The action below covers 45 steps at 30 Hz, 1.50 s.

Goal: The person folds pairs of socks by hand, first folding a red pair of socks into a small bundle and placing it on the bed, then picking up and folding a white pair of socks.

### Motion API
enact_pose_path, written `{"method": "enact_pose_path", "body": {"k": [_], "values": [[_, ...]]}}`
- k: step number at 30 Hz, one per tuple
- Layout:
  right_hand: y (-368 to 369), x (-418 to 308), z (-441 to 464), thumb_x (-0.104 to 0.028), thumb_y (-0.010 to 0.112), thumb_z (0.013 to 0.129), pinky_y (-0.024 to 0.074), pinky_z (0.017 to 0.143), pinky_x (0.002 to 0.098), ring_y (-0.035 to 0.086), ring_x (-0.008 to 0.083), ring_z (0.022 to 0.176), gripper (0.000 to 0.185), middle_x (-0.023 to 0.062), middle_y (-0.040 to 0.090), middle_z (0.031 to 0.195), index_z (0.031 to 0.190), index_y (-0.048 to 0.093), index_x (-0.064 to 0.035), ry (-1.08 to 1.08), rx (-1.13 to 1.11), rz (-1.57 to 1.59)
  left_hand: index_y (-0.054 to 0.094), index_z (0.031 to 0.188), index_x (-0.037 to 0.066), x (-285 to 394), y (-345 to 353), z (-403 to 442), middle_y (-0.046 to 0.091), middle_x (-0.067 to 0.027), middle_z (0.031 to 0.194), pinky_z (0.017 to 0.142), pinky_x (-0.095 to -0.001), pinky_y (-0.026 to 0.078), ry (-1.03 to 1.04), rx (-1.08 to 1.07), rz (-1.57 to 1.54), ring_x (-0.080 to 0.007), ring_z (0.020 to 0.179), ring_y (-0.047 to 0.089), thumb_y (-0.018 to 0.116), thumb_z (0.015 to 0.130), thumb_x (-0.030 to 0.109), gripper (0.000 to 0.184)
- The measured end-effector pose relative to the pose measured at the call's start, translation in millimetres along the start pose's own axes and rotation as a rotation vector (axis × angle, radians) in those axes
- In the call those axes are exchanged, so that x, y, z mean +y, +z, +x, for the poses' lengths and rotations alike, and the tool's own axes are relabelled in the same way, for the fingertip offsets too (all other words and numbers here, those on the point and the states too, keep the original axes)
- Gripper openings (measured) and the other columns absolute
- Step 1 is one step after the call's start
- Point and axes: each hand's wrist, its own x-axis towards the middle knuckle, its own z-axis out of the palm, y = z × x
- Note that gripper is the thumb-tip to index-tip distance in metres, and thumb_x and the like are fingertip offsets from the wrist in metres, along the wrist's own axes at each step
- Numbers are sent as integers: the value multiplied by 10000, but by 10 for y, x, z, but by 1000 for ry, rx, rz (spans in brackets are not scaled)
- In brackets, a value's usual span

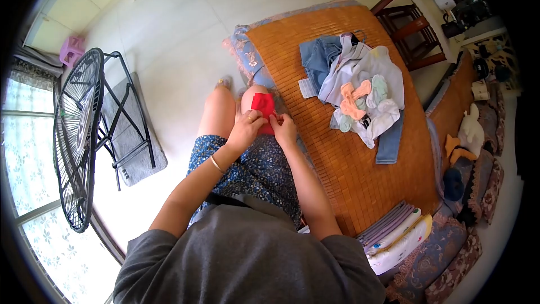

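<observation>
A small piece of red cloth (262,103) lies over my knee, and its exact kind cannot be made out. My left hand (246,128) pinches its near left edge, with a ring on a finger and a bracelet at the wrist. On the opposite edge, my right hand (284,128) has its fingertips closed on the same cloth. To the right is a loose heap of laundry: blue jeans (318,59), a pale grey top (388,70), peach-coloured socks (352,104) and pale green socks (378,87).
The heap rests on a brown woven mat (337,186) over a wide seat. A stack of folded clothes (394,231) stands at its near end, beside patterned cushions (433,253). Left are a black folding frame with round wire face (79,141) and a pink stool (71,50); a wooden chair (408,28) is at the far right.
</observation>
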Motion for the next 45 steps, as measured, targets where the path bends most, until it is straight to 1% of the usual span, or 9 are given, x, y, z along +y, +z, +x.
{"method": "enact_pose_path", "body": {"k": [8, 10, 13, 21, 30, 33, 35, 41, 45], "values": [[-66, -189, -29, -264, 645, 806, 470, 665, 391, 617, 306, 736, 256, 132, 647, 813, 862, 565, -26, -36, 64, -128, 577, 991, 66, -126, 29, 4, 555, -95, 1020, 883, -388, 434, -43, -157, -105, -292, 978, 537, 490, 740, -54, 292], [-180, -154, -11, -158, 622, 787, 451, 801, 404, 581, 322, 959, 239, 141, 623, 981, 973, 535, -35, -611, 103, -155, 573, 998, 62, -202, 41, 29, 557, -95, 1028, 883, -387, 434, -24, -172, -124, -295, 989, 534, 501, 730, -50, 299], [-333, -162, -81, -57, 601, 738, 402, 921, 401, 508, 324, 1105, 326, 140, 582, 1102, 1056, 532, -37, -812, -117, -139, 566, 1014, 53, -236, 5, 40, 555, -104, 1056, 895, -388, 426, -14, -223, -182, -303, 1011, 529, 535, 700, -41, 330], [-422, -81, -27, -2, 607, 691, 402, 952, 400, 497, 327, 1125, 411, 151, 538, 1180, 1094, 535, -34, -737, -247, -90, 476, 1164, 44, -184, -316, 127, 525, -166, 1097, 920, -397, 420, 129, -286, -212, -341, 1052, 511, 634, 637, 0, 552], [-342, -22, 320, -144, 622, 797, 472, 763, 380, 594, 332, 881, 320, 172, 606, 924, 1092, 540, -51, -481, -313, 101, 428, 1246, 35, -489, -110, 141, 528, -180, 1153, 967, -380, 402, -256, -248, -683, -288, 1079, 533, 630, 751, 107, 540], [-256, -4, 415, -211, 605, 830, 479, 707, 395, 614, 338, 802, 301, 175, 622, 856, 1076, 546, -47, -414, -285, 164, 473, 1200, 25, -362, -86, 229, 564, -174, 1116, 916, -374, 438, -335, -196, -676, -265, 1069, 540, 637, 807, 196, 459], [-206, -57, 446, -249, 595, 846, 480, 685, 403, 619, 342, 773, 300, 176, 630, 832, 1062, 552, -46, -357, -261, 188, 550, 1093, 16, -331, -20, 305, 624, -164, 978, 815, -366, 485, -591, -78, -597, -282, 971, 583, 630, 836, 278, 376], [-33, -138, 615, -440, 515, 877, 472, 672, 436, 616, 378, 775, 407, 192, 639, 821, 943, 574, -42, -165, -140, 31, 601, 951, 29, -309, 205, 432, 645, -147, 749, 650, -365, 499, -538, 145, -39, -303, 736, 631, 607, 838, 318, 311], [80, -168, 643, -464, 507, 878, 462, 656, 422, 608, 369, 752, 451, 197, 626, 794, 879, 576, -19, -158, -53, -110, 598, 941, 37, -388, 250, 467, 646, -138, 735, 645, -371, 494, -825, 61, -336, -290, 727, 632, 601, 833, 333, 316]]}}
